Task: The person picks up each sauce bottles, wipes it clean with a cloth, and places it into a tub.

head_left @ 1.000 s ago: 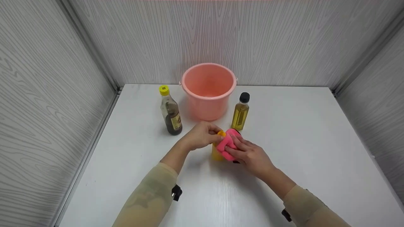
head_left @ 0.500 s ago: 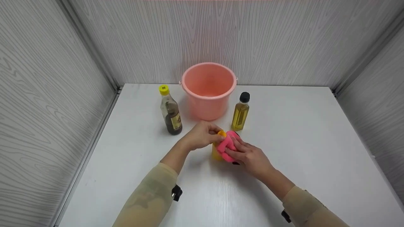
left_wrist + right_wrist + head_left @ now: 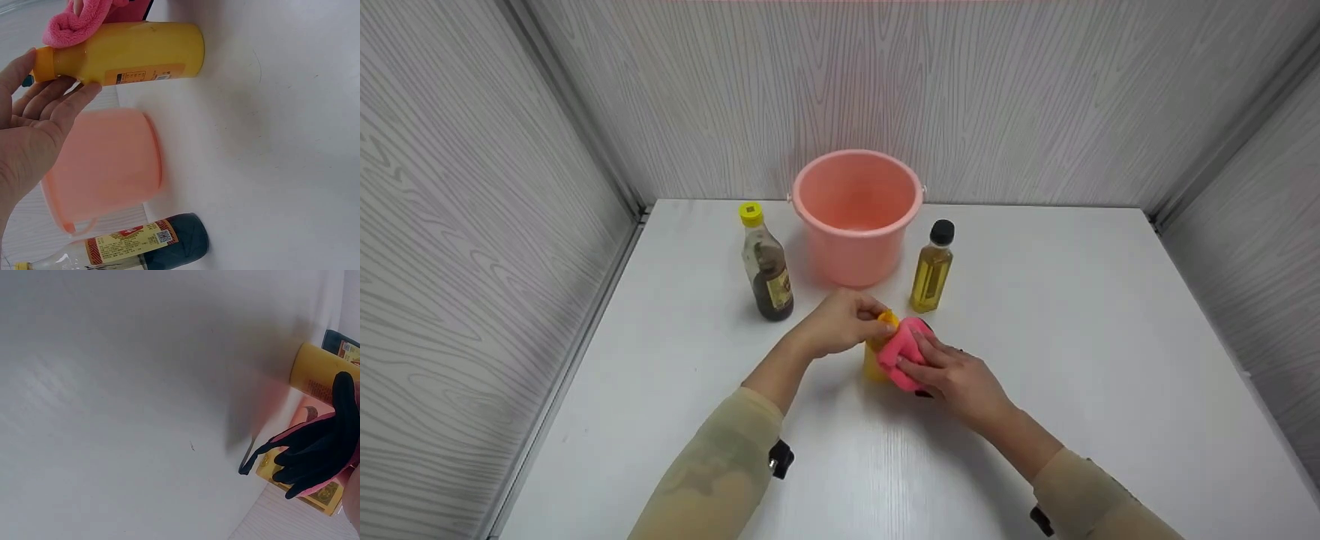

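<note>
Near the middle of the table stands a yellow bottle (image 3: 874, 367) with an orange cap (image 3: 44, 64). My left hand (image 3: 840, 326) pinches it at the cap, thumb on one side and fingers along the other in the left wrist view. A bunched pink cloth (image 3: 898, 358) lies against the bottle's right side, held under the fingers of my right hand (image 3: 964, 382). In the right wrist view, dark folds of the cloth (image 3: 320, 444) hang below that hand. The cloth and hands cover part of the bottle's upper body.
Behind the hands stands a pink bucket (image 3: 855, 259) near the back wall. To its left is a bottle of dark liquid (image 3: 771, 281) with a yellow cap; to its right, a bottle of golden oil (image 3: 931, 277) with a black cap. White table (image 3: 675, 420) surrounds them, with panels on three sides.
My right hand and the pink cloth have slid slightly down and toward me along the yellow bottle. My left hand keeps its place on the cap.
</note>
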`<action>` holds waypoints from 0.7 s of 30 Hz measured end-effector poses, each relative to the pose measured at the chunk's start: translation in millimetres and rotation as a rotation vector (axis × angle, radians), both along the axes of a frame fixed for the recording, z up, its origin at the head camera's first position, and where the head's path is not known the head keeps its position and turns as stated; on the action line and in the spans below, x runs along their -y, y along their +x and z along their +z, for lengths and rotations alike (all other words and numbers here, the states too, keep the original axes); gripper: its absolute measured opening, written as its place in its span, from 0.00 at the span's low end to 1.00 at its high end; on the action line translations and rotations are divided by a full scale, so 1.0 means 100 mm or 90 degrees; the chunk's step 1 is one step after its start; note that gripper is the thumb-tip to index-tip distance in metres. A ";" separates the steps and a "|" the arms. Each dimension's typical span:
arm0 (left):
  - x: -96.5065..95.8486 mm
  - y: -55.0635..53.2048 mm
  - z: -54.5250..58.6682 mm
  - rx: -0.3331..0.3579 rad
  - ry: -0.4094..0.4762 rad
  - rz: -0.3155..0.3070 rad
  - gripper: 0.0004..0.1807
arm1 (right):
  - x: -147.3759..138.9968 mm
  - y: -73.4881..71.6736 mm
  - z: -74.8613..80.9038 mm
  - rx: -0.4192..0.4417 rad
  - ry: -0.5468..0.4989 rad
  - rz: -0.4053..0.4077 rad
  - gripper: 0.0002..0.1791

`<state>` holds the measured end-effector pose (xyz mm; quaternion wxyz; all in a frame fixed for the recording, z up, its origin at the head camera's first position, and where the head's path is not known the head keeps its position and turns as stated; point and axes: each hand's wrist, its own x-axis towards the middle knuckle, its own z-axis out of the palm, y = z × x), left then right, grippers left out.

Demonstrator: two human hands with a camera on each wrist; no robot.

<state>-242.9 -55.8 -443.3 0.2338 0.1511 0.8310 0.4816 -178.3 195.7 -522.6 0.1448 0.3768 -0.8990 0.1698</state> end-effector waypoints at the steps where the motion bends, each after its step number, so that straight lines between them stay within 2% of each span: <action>1: 0.00 0.00 0.00 -0.001 0.000 0.000 0.18 | 0.00 0.00 0.00 0.003 0.001 -0.001 0.31; 7: -0.01 0.00 -0.01 0.005 0.010 0.001 0.17 | -0.02 0.02 -0.01 0.026 0.002 0.004 0.31; 21: -0.02 0.00 0.00 0.002 0.022 0.007 0.17 | -0.04 0.03 -0.05 0.029 0.018 -0.001 0.31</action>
